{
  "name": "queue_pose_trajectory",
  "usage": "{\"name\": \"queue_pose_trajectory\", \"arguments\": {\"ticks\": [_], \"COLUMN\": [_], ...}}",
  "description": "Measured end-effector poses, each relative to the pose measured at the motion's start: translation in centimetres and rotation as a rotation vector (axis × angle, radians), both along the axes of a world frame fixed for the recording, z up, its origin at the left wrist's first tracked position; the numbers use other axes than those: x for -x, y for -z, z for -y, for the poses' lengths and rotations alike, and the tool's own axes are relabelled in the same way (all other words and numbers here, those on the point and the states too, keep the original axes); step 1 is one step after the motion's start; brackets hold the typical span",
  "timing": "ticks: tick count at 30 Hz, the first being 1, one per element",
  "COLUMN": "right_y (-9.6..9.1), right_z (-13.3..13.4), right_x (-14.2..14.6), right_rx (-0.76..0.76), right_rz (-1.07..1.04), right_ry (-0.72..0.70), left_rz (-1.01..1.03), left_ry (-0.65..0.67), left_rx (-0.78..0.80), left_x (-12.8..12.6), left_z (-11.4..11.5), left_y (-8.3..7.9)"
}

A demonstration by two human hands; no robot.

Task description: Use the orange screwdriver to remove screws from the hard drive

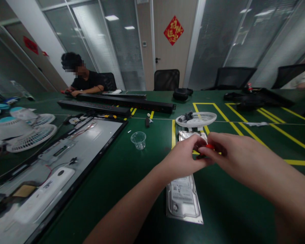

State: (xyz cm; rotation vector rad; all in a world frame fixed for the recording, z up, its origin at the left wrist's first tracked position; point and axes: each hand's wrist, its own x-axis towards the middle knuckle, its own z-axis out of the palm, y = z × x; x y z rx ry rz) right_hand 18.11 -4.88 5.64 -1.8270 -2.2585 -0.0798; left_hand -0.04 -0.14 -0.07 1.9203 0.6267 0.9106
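Note:
My left hand [184,154] and my right hand [227,144] meet above the table, fingers bent and close together. Between them is a small red and black object [209,146], mostly covered by the fingers, so its kind does not show. A silver hard drive [184,200] with a printed label lies below my hands, partly covered by my left hand and wrist. Just beyond my fingers, a second silver metal piece [189,134] is partly hidden. To the left stands a clear plastic cup [138,140], upright.
A large flat panel [99,135] with loose parts on it fills the left side. White fan parts [32,137] lie beyond it. A white round grille [197,119] holds dark parts. Long black bars [132,101] lie farther back, near a seated person [85,79].

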Motion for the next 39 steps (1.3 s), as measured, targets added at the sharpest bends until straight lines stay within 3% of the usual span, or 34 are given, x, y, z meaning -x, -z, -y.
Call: {"name": "queue_pose_trajectory", "arguments": {"ticks": [8,17,25,32,36,39], "right_y": [-0.6,-0.2,-0.1,0.0,-0.3,-0.6], "right_z": [-0.1,-0.1,-0.1,-0.5,-0.5,-0.2], "right_x": [0.5,-0.2,0.0,0.3,0.5,0.4], "right_rx": [0.0,-0.038,0.021,-0.009,0.025,0.015], "right_rz": [0.072,-0.048,-0.055,0.051,0.08,0.03], "right_ry": [0.091,-0.122,-0.089,0.056,0.115,0.075], "left_rz": [-0.077,0.003,-0.026,-0.101,-0.121,-0.078], "left_ry": [-0.032,0.01,0.021,-0.021,-0.03,-0.011], "left_rx": [-0.017,0.099,0.017,-0.047,-0.05,0.011], "left_x": [0.3,-0.1,0.1,0.3,0.4,0.4], "left_z": [0.1,-0.3,0.0,0.2,0.2,0.1], "left_y": [-0.6,0.4,0.0,-0.6,-0.6,-0.4]}}
